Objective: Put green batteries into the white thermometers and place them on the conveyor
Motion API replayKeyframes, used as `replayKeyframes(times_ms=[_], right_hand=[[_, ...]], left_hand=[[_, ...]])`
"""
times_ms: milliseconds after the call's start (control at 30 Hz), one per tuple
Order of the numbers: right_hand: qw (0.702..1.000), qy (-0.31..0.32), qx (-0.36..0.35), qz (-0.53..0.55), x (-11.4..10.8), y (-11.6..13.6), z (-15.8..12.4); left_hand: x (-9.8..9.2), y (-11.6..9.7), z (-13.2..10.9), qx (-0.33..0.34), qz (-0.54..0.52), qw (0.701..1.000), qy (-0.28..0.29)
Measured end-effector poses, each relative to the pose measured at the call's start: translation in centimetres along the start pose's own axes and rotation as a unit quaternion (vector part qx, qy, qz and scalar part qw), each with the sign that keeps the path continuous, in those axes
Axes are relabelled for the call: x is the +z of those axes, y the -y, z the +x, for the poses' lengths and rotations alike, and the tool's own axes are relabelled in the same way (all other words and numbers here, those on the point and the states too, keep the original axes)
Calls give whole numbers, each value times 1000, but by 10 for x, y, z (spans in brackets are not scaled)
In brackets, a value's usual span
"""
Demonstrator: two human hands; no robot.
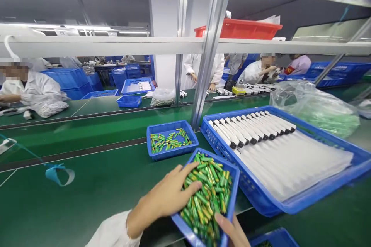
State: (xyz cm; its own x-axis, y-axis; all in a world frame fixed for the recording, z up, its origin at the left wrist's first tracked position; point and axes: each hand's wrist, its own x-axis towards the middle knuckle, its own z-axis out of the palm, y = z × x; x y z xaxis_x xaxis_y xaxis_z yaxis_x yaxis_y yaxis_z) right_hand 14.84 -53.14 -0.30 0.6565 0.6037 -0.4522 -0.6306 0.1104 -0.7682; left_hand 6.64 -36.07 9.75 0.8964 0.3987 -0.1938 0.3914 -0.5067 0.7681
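A blue plastic bin (235, 185) heaped with green and yellow batteries (210, 191) is tilted toward me at the front edge of the bench. My left hand (166, 193) reaches over its left side, fingers and thumb stretched apart on top of the batteries. At the lower right, my right hand (233, 231) grips the bin's near right side, its thumb over the rim and the other fingers mostly hidden. Behind the bin, a smaller-looking blue tray (173, 124) holds a loose scatter of the same batteries.
On the right, a large blue crate (285, 210) contains a row of white devices (249, 127) on white sheeting. A plastic bag (315, 108) lies behind it. A metal post (207, 54) rises beside the tray. Another blue bin (275, 237) shows below. Co-workers sit across the bench.
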Motion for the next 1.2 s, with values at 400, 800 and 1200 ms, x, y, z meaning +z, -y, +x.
replayKeyframes(times_ms=[400,800,1200], right_hand=[[994,1,49,-94,117,103,103],[958,62,184,-209,178,138,142],[903,7,212,-373,226,151,163]], left_hand=[[-72,64,121,-5,-73,997,-40],[-91,108,155,39,-113,989,-82],[-89,138,168,6,-108,988,-108]])
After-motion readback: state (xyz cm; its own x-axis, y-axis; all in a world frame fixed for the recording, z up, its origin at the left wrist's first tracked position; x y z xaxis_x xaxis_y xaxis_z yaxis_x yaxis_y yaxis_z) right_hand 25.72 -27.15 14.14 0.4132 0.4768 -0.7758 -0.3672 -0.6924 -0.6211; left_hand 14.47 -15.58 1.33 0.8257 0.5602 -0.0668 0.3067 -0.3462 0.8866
